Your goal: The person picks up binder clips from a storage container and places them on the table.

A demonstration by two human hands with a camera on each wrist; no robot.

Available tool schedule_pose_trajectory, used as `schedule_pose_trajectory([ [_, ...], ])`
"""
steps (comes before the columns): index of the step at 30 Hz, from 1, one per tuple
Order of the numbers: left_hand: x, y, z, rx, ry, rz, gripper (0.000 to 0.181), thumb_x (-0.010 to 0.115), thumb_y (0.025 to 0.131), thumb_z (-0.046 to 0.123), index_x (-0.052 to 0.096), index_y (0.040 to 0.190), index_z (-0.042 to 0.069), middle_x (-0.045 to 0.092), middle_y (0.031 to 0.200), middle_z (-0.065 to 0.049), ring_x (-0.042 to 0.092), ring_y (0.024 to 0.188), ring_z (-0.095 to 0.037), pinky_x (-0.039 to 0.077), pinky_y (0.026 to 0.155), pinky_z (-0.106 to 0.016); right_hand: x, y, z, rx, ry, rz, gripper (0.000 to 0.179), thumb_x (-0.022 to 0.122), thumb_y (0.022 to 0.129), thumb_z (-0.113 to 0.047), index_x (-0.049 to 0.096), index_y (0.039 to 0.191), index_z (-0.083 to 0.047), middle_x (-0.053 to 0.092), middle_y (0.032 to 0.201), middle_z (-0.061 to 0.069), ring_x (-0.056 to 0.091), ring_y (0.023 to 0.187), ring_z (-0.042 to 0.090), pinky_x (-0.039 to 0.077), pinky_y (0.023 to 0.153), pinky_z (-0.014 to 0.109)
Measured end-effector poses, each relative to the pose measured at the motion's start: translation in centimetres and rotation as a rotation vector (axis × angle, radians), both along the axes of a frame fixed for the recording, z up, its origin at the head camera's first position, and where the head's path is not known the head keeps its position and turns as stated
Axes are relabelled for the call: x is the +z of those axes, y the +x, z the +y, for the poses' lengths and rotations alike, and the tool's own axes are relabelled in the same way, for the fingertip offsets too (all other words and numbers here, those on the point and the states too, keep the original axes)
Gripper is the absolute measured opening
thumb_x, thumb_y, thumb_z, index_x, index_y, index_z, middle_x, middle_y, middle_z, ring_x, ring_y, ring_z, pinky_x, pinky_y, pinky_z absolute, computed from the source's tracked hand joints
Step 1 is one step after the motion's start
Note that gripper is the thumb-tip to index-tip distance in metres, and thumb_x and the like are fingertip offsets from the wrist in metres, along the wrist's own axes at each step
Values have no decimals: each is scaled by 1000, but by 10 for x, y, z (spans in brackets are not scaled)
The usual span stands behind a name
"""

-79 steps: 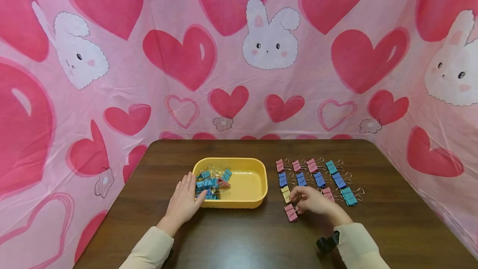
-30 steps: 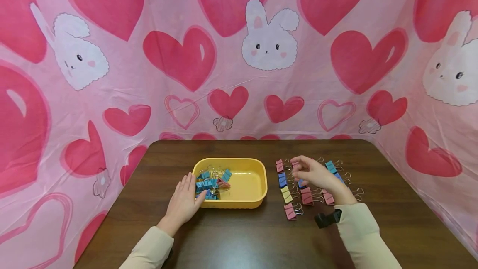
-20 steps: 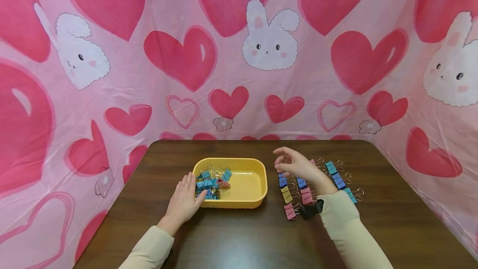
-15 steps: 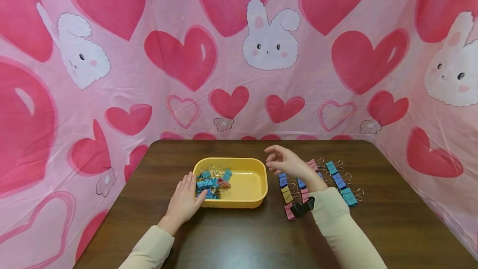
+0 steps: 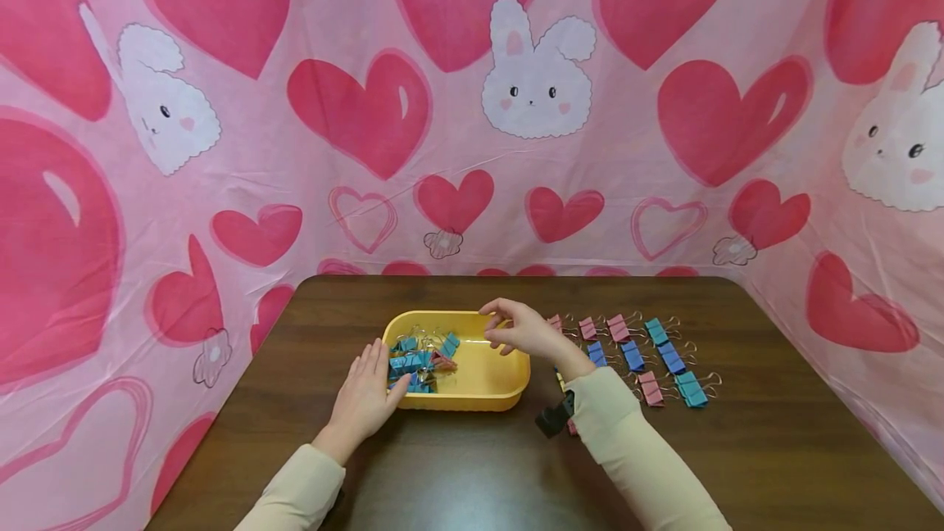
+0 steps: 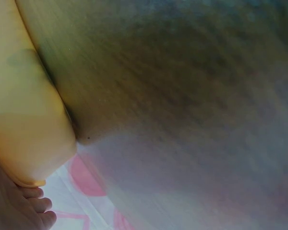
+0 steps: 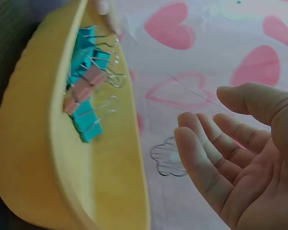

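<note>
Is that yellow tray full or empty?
Partly filled: binder clips lie toward the left of the yellow tray; its right side is bare.

Loosely curled right hand [image 7: 254,170] near a yellow tray [image 7: 31,134] with teal binder clips [image 7: 88,125] and a pink one [image 7: 85,87]

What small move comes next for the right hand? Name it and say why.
Probably ease the right hand left and down toward the pink binder clip in the yellow tray. The hand hovers over the tray's right end, holding nothing, and that clip lies on the right side of the clip heap.
</note>
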State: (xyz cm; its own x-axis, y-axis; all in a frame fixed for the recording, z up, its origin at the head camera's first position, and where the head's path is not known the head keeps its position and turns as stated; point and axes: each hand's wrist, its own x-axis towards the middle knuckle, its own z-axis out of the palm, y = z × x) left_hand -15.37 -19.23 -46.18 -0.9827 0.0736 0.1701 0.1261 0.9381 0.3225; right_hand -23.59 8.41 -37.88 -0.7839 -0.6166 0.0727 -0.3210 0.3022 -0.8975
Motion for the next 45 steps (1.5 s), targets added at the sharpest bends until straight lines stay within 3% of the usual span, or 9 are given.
schedule_pose_trajectory([
  [16,-2,-1,0,2,0,-3,78,50,90,46,26,140,-9,23,145,-25,18,133,-40,15,107,-51,-33,-1,-42,-55,-10,-104,25,62,86,-4,57,110,3,59,85,9,62,77,33,54,59,39],
  [20,-2,-1,-1,1,1,-4,78,50,90,46,26,140,-8,23,146,-25,19,133,-40,15,107,-50,-43,0,-52,-60,-22,-107,25,62,84,-1,57,107,7,57,84,11,61,73,30,54,60,44],
  [24,-2,-1,0,0,6,-13,78,50,90,47,26,141,-8,22,146,-25,18,134,-40,15,107,-50,-49,3,-60,-74,-19,-104,23,65,81,-2,58,102,6,55,82,8,60,68,23,54,57,37],
  [27,-2,-1,0,0,8,-13,78,50,90,46,26,140,-8,22,146,-25,18,134,-40,15,107,-50,-52,3,-66,-100,-21,-147,23,68,81,-4,59,101,5,55,83,7,60,69,23,54,57,33],
  [31,-2,-1,-1,-2,9,-11,78,50,90,46,26,140,-8,23,146,-25,18,134,-40,14,107,-50,-55,2,-75,-153,-31,-218,27,68,81,-3,58,104,9,56,85,8,61,73,28,55,60,38],
  [40,-1,-1,-1,-10,9,1,77,50,91,45,26,140,-9,23,145,-26,19,133,-40,14,107,-50,-62,0,-90,-214,38,-198,23,71,78,0,61,98,1,52,75,6,55,59,24,53,57,36],
  [45,0,0,0,-9,7,-2,77,49,91,46,26,140,-9,23,145,-26,19,133,-40,15,107,-50,-65,-1,-92,-200,81,-154,30,71,78,1,62,106,-1,50,70,7,51,54,21,50,52,34],
])
